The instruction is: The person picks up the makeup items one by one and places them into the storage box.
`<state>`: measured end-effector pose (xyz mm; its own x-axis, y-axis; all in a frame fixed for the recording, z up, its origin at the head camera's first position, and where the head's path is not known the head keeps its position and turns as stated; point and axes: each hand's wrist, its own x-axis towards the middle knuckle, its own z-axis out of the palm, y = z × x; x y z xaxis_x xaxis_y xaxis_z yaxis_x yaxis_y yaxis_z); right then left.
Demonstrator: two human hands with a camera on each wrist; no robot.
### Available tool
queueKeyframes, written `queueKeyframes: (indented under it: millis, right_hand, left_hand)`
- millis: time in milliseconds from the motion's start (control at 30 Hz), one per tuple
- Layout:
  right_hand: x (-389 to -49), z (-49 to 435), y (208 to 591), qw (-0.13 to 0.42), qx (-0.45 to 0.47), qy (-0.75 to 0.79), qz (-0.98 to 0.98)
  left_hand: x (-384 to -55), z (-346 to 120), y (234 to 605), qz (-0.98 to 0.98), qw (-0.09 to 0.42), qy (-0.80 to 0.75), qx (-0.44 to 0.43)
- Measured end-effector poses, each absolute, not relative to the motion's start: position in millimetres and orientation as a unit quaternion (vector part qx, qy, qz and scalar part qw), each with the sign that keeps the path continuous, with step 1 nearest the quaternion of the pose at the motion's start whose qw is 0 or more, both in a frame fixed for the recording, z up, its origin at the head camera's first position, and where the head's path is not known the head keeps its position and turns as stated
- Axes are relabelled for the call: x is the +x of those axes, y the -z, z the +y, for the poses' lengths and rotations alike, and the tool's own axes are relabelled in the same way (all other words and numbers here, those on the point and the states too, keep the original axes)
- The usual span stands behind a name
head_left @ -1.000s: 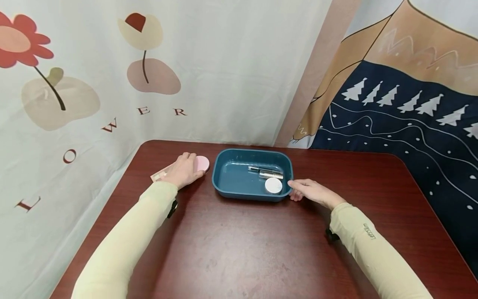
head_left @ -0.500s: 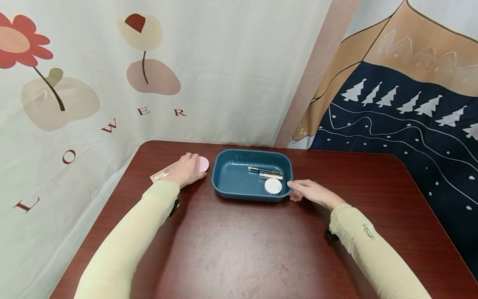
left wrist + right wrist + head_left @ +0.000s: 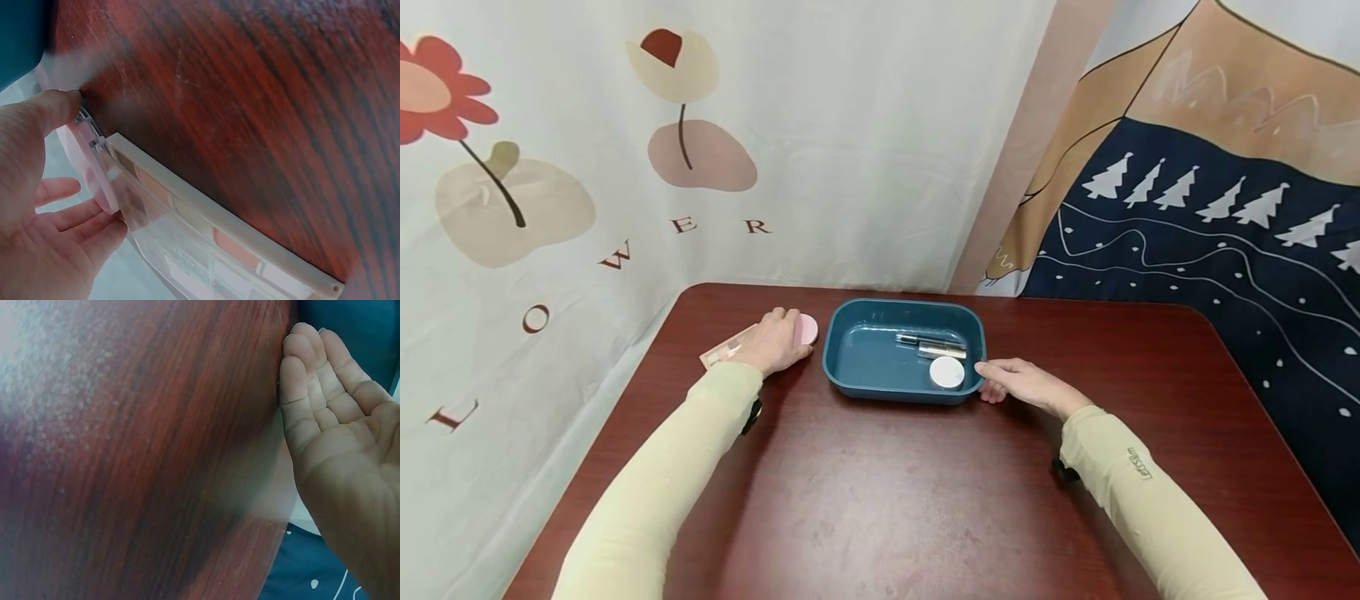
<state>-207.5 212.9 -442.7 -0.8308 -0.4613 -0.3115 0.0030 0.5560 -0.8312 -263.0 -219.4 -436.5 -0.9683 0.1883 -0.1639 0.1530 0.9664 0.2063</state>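
Observation:
In the head view my left hand (image 3: 769,343) lies at the table's far left, holding a pink round compact (image 3: 807,329). The left wrist view shows its thumb on one side of the compact and fingers on the other. Beside it, partly under the hand, lies a clear-lidded makeup palette (image 3: 206,234) with several colored pans. My right hand (image 3: 1018,383) holds the right end of a blue tray (image 3: 865,390), with a digit at the rim and other fingers against the outer wall. Inside the tray are a white round jar (image 3: 947,372), a silver tube (image 3: 942,352) and a slim dark-and-silver stick (image 3: 910,339).
The dark red wooden table (image 3: 865,500) stretches out in front of the tray. Behind it hangs a pale curtain (image 3: 850,150) with printed flowers, and at the right a navy cloth (image 3: 1187,233) with white trees.
Over the last second my left hand shifts very slightly right and the compact stays in it. My right hand keeps its place at the tray. The head view tilts a little.

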Motion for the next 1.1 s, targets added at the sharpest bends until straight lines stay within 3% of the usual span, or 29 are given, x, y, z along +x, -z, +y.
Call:
queueKeyframes:
  millis: [1100]
  right_hand:
    - [-208.6,214.1,444.3,0.259,-0.143,0.448,0.844]
  left_hand:
    - [-255.4,-215.7,430.3,0.982,-0.007,-0.139,0.124]
